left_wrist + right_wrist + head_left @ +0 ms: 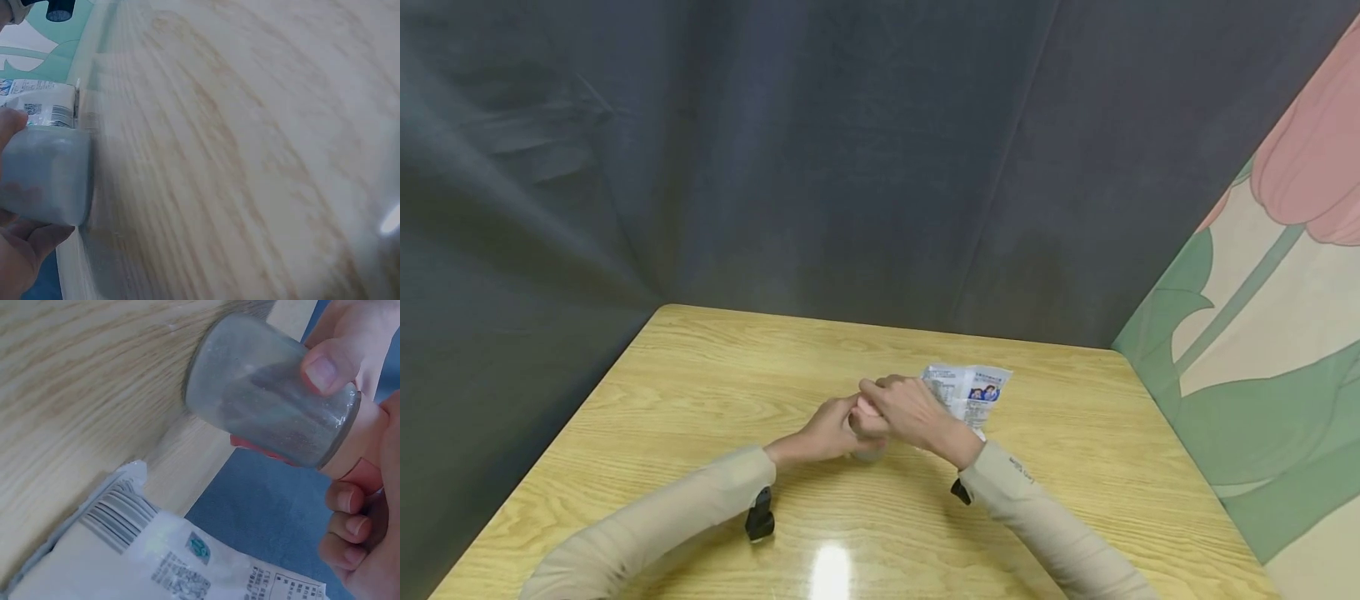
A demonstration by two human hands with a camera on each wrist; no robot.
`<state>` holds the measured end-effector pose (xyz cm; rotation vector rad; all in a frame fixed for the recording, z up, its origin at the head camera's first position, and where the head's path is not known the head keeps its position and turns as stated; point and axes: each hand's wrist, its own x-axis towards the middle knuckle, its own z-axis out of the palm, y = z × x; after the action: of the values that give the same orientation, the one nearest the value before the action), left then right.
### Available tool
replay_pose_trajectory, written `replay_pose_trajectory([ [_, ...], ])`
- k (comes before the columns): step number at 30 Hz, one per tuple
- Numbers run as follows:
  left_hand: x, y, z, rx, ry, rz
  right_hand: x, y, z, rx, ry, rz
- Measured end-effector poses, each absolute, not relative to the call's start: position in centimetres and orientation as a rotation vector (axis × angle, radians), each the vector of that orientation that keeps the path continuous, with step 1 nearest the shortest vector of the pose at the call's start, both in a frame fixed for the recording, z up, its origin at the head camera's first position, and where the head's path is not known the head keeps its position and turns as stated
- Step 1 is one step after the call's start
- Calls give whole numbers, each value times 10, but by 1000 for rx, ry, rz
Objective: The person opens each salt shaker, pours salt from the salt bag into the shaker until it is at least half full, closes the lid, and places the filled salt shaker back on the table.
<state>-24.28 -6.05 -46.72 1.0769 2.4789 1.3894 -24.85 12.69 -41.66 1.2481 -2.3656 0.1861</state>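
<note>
My left hand [825,433] grips a frosted, see-through jar [250,381] by its side, thumb [325,374] against the wall. The jar stands on the table in the left wrist view, its base by the tabletop. Over the jar's mouth my right hand [913,414] curls its fingers around a pink, lid-like piece [364,475]. Much of that piece is hidden behind the fingers. The two hands meet at the top of the jar. A white printed packet [951,387] lies just beyond the right hand.
The wood-grain table [715,367] runs out to both sides. Dark curtain [850,167] hangs behind its far edge, and a flower-patterned wall [1285,417] rises on the right. A black wrist-camera mount [761,517] hangs under the left cuff.
</note>
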Motion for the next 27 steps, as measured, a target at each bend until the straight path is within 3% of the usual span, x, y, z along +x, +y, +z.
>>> replay_pose_trajectory([
  [8, -242, -66, -473, 1099, 2352, 1322, -241, 129, -420, 1434, -2341, 204],
  [27, -248, -64, -468, 1127, 2346, 1430, -236, 133, -406, 1215, -2521, 212],
])
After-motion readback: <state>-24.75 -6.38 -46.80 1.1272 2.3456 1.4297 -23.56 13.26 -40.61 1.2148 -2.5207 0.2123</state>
